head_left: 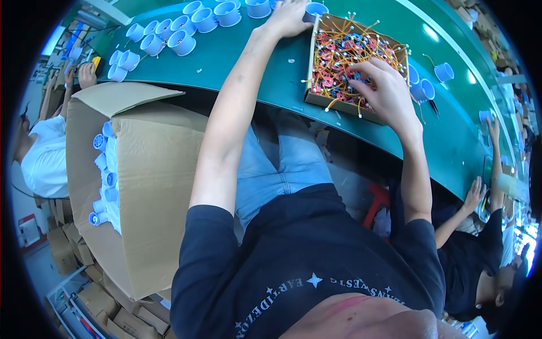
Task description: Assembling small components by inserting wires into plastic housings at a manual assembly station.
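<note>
My right hand point(387, 93) is over a shallow cardboard box point(311, 70) heaped with small red and blue parts on yellow-brown wires with white connectors point(344, 53). Its thumb and forefinger are apart at the surface of the heap, with nothing visibly held between them. My left hand point(287, 21) reaches to the top edge of the view, beside a light blue plastic cup point(317, 9). The picture's edge cuts off most of its fingers, so its grip is hidden. Left of that hand, several similar blue cups point(204, 20) stand in rows on the green tabletop point(237, 53).
Blue cups point(422, 90) stand right of the box, another point(444, 72) farther off. A large carton point(158, 186) with blue plastic parts point(107, 178) stands at my left, against the table edge. Co-workers sit left point(51, 158) and right point(474, 260); one rests a hand point(475, 193) at the table edge.
</note>
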{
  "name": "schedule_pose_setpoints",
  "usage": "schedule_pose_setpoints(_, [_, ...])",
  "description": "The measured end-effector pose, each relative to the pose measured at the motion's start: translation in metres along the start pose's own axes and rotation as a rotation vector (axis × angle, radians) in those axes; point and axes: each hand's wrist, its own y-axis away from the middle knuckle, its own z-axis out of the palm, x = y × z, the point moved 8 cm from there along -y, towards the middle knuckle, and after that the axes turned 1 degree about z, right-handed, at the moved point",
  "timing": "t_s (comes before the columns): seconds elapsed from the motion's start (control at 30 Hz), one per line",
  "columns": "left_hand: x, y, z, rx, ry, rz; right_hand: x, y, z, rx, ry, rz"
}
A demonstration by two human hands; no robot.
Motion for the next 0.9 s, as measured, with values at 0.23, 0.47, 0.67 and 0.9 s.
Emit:
schedule_pose_setpoints(0.23, [0.019,0.029,-0.031,-0.176,0.303,-0.467,0.001,-0.001,0.017,-0.084,0.236,-0.094])
schedule_pose_setpoints(0.47, [0.034,0.170,-0.082,0.334,0.668,-0.492,-0.002,-0.019,-0.030,0.302,-0.147,-0.005])
schedule_pose_setpoints(0.67, [0.063,0.228,-0.080,0.556,1.203,-0.574,0.051,-0.019,-0.059,0.663,-0.664,0.141])
schedule_pose_setpoints(0.9, [0.082,0.226,-0.054,0.516,1.714,-0.627,0.020,-0.023,-0.025,0.282,-0.322,0.113])
